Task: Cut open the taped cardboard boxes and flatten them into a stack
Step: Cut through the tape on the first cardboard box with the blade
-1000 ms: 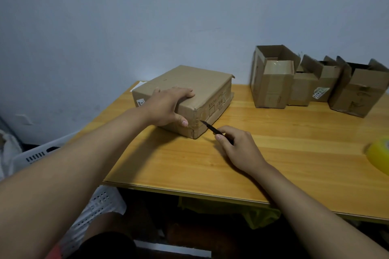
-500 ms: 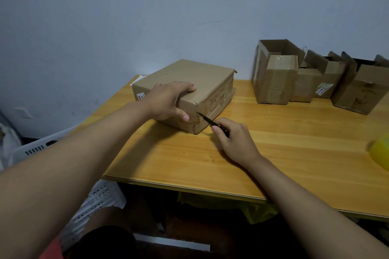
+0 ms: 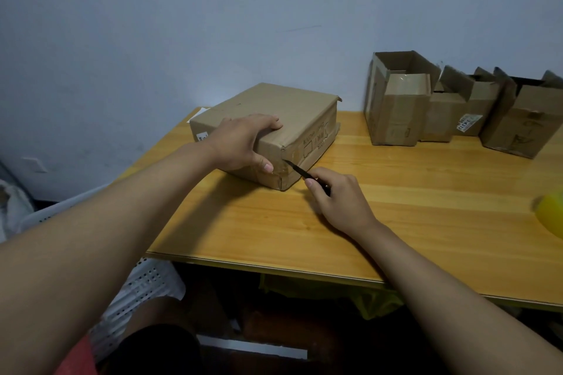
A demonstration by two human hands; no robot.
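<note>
Two bare hands work mid-frame: left hand grips the closed brown cardboard box, right hand pinches a slim black blade against its near corner.

Setting: plain domestic room, likely a home corner. Evidence: bare pale-blue painted wall with scuff marks; small wood-grain worktop pushed against it; white perforated plastic basket on the floor at the worktop's left edge; used cardboard boxes along the far right edge.
</note>
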